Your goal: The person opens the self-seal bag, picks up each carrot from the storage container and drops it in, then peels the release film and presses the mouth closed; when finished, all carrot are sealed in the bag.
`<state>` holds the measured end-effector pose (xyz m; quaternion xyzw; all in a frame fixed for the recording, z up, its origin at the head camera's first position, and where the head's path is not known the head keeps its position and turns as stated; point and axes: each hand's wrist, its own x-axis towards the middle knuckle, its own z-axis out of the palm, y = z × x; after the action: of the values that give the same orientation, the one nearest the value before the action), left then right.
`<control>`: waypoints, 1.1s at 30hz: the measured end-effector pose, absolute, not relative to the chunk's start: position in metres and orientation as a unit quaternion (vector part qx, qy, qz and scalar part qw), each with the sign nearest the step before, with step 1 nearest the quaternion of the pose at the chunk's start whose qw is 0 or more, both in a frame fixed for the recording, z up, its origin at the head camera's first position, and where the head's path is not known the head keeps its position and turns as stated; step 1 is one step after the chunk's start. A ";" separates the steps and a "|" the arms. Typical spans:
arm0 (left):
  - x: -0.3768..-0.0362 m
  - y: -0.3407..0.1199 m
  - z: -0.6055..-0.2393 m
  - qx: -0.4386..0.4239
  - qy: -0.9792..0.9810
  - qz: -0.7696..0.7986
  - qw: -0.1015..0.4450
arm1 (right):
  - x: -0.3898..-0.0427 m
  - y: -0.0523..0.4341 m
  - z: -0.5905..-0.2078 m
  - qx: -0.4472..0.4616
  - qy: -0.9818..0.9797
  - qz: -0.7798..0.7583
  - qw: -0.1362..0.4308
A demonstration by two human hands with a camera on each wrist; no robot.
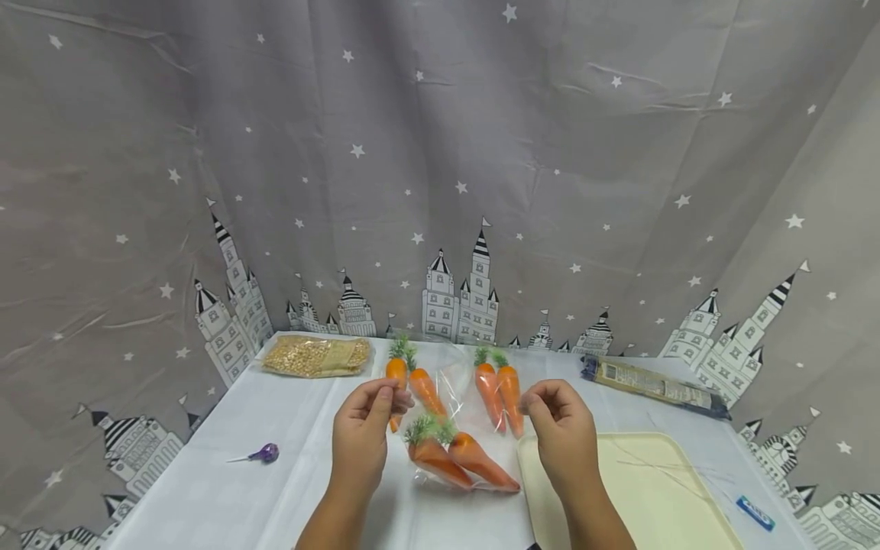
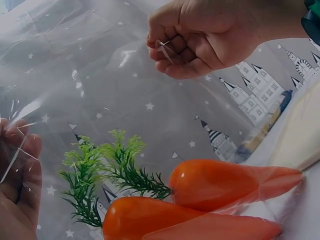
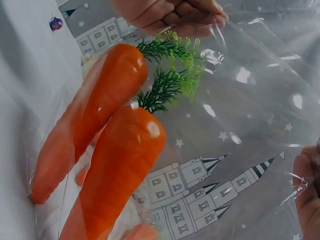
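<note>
A clear plastic bag (image 1: 451, 384) hangs between both hands above the white table. Its lower end rests near the table. Two orange toy carrots (image 1: 457, 458) with green tops lie inside it. My left hand (image 1: 387, 393) pinches the bag's left rim and my right hand (image 1: 533, 402) pinches the right rim, holding the mouth apart. In the left wrist view the carrots (image 2: 220, 185) show through the film, with the right hand (image 2: 200, 35) above them. In the right wrist view the carrots (image 3: 120, 150) stand steeply, below the left hand (image 3: 170, 15).
Two loose carrots (image 1: 426, 389) lie behind the left hand and another pair (image 1: 498, 389) behind the bag. A grain packet (image 1: 316, 356) sits at the back left, a purple lollipop (image 1: 265, 453) at the left, a cream tray (image 1: 639, 489) at the right and a dark packet (image 1: 653, 386) behind it.
</note>
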<state>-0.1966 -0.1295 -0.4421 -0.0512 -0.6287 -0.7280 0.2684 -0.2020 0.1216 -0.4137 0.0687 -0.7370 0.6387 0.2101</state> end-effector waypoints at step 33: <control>-0.197 -0.130 -0.443 -0.045 -0.622 -0.735 0.267 | -0.205 0.124 -0.416 0.095 -0.768 0.595 0.218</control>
<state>-0.1970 -0.1298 -0.4432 -0.0446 -0.6223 -0.7346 0.2668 -0.2045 0.1239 -0.4161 0.0955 -0.7677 0.5952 0.2175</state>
